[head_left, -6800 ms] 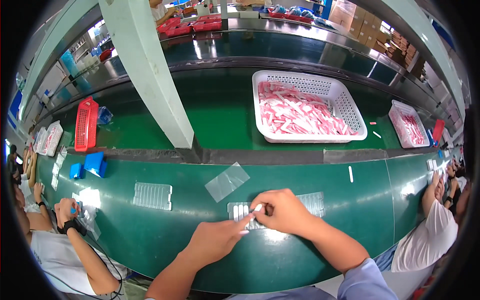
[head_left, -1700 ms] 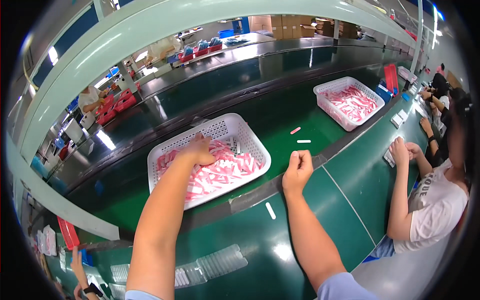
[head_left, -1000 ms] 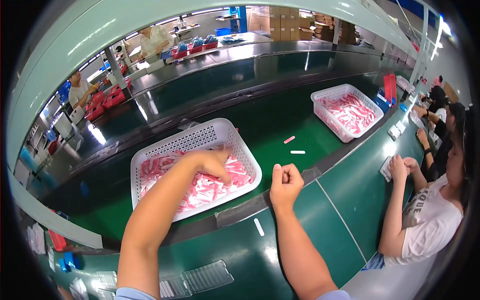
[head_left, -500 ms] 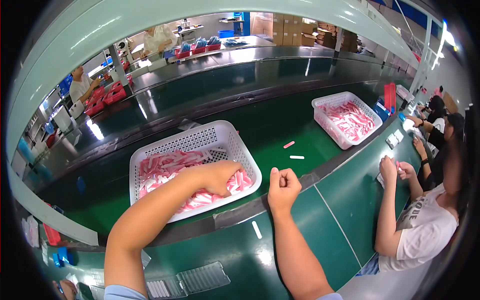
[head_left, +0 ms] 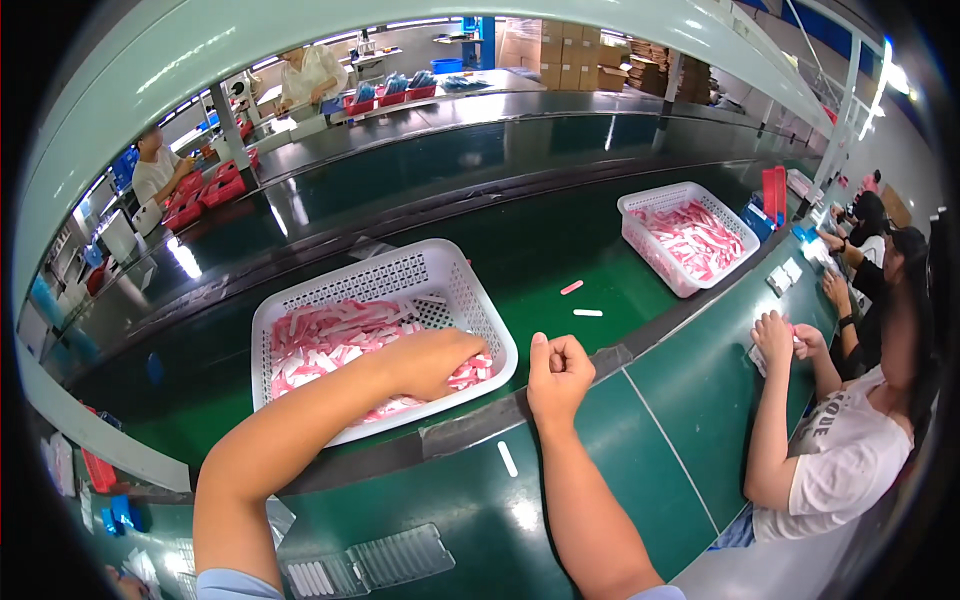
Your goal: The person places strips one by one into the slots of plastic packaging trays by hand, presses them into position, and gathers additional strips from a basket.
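My left hand point(head_left: 437, 362) reaches into a white perforated plastic basket point(head_left: 385, 262) heaped with small flat pink and white strips point(head_left: 325, 345). Its fingers point down among the strips, mostly hidden behind the back of the hand. Just right of the basket, over the dark bench edge, my right hand point(head_left: 560, 378) is curled closed with the thumb up; whatever it holds, if anything, is hidden. One loose white strip point(head_left: 508, 459) lies on the green bench between my forearms. Near me, an opened clear plastic case point(head_left: 405, 556) has several white strips in one half.
A second white basket point(head_left: 633, 228) of similar strips stands farther right on the green belt point(head_left: 545, 265). A pink strip point(head_left: 572, 287) and a white strip point(head_left: 588, 313) lie between the baskets. At right, a co-worker point(head_left: 845, 430) handles small pieces. A white frame arches overhead.
My left hand has shifted slightly right within the basket, covering more of the strips there. My right hand stays curled in about the same place. The whole view has moved a little.
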Tool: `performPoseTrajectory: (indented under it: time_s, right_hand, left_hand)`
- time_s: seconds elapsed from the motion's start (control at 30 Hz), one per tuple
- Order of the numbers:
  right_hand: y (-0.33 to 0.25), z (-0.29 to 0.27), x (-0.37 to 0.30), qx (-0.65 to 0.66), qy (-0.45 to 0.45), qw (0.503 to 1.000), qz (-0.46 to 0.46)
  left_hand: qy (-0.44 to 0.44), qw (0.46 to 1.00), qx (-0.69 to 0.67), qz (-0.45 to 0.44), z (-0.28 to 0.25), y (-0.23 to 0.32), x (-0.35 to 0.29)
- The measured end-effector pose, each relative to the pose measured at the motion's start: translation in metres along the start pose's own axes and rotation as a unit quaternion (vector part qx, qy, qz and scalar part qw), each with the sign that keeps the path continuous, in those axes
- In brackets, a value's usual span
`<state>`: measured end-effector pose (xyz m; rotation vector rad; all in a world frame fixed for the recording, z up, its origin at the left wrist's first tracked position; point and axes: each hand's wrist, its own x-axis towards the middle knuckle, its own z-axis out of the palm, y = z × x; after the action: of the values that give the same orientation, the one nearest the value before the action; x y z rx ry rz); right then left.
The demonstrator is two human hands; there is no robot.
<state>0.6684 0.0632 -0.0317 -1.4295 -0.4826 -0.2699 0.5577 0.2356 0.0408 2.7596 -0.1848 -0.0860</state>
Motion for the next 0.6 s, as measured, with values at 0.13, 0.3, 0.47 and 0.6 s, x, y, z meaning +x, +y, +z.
performPoseTrajectory:
  time_s: [0.13, 0.3, 0.47, 0.6]
  right_hand:
    - [-0.004, 0.003, -0.001, -0.007, -0.01, 1.0, -0.008]
    - [0.0, 0.0, 0.0, -0.004, -0.002, 1.0, -0.002]
    - [0.0, 0.001, -0.001, 0.003, 0.003, 1.0, 0.013]
    - [-0.001, 0.001, 0.0, 0.007, 0.002, 1.0, 0.017]
  left_hand:
    - [0.066, 0.996, 0.005, 0.059, 0.017, -0.02, -0.002]
    - [0.001, 0.977, 0.203, 0.069, 0.012, -0.005, 0.0]
    - [0.028, 0.972, 0.212, 0.101, 0.01, -0.014, 0.004]
    - [0.045, 0.99, 0.092, 0.1, 0.008, -0.017, 0.008]
